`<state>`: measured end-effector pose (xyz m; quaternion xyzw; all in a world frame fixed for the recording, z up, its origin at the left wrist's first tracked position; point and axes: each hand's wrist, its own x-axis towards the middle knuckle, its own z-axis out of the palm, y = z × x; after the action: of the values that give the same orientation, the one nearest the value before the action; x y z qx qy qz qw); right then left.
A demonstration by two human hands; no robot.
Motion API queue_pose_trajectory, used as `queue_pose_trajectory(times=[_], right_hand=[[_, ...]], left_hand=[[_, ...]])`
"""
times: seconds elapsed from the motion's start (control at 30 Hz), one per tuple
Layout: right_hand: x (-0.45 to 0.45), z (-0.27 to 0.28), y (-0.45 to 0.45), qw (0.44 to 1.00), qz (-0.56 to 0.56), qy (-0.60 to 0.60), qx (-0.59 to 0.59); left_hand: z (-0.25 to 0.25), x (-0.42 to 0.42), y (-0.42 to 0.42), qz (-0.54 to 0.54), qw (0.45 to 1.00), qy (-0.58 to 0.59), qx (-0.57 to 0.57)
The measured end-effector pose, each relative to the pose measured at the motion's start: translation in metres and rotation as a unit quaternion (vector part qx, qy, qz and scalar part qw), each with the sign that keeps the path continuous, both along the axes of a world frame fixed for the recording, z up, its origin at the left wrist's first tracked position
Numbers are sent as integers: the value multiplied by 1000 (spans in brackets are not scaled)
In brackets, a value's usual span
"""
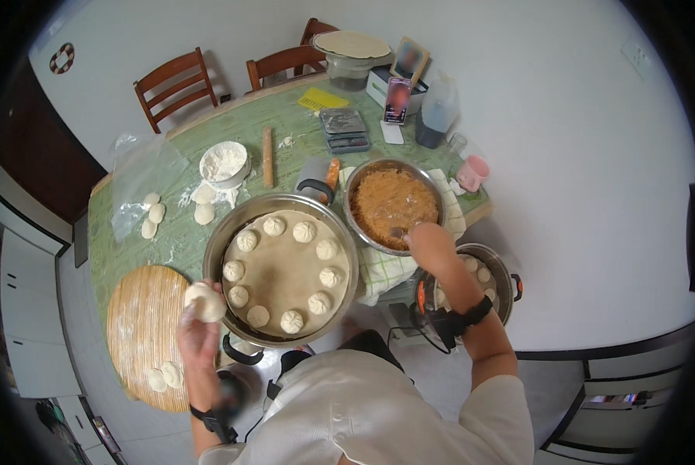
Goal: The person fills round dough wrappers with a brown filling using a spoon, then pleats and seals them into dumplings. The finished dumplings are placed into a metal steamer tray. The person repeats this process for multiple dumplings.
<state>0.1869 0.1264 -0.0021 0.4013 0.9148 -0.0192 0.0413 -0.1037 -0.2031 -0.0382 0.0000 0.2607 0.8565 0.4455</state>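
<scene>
My left hand [201, 337] holds a flattened dough wrapper [206, 302] beside the left rim of a large steel steamer pot [352, 273]. Several pleated buns [304, 232] and one smooth dough round [258, 316] form a ring on the pot's pale liner [278, 261]. Over the near right edge of a steel bowl [347, 206], my right hand [429, 247] grips a utensil, mostly hidden by the fingers, whose dark end touches the orange-brown shredded filling [394, 200].
A round wooden board [144, 319] with dough pieces [172, 375] lies left. Beyond are a flour bowl [225, 165], rolling pin [268, 157], cleaver [312, 173], kitchen scale [344, 129] and propped phone [397, 102]. A second pot [501, 273] stands at right below a pink mug [473, 173].
</scene>
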Motion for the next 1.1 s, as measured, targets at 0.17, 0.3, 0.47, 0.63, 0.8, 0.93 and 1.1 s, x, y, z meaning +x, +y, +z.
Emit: queue_pose_trajectory(times=[0.17,0.3,0.47,0.63,0.8,0.93,1.1], right_hand=[[-4,-10,10,997,43,-67,10],[3,9,30,997,49,-58,-13],[28,26,81,999,41,-16,-2],[52,34,124,998,9,59,-24],[58,26,155,991,-24,121,-55],[61,-7,191,986,-5,153,-73],[57,-19,226,914,-139,186,-332]], left_hand=[[11,60,80,-66,991,65,-94],[8,72,119,-134,989,-10,-69],[8,96,158,-141,980,37,-137],[-4,103,183,-150,982,6,-112],[-8,115,200,-189,977,-42,-90],[-10,119,222,-205,971,-59,-105],[-28,117,247,-253,959,-43,-117]])
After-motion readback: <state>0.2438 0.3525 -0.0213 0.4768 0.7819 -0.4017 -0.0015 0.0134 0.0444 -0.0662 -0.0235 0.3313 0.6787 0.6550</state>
